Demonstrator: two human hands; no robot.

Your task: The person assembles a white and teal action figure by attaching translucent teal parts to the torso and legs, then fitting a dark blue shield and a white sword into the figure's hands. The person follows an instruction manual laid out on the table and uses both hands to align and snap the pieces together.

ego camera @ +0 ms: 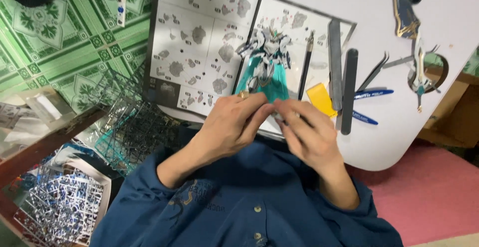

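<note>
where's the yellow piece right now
In the head view the yellow piece lies on the white table, just right of the teal-and-white model figure, beside the grey sanding sticks and above the right hand.

Clear plastic bags left, beside table.

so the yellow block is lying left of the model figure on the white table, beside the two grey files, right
Not quite: the head view shows the yellow block lying right of the model figure, on the white table, beside the two grey files.
</note>
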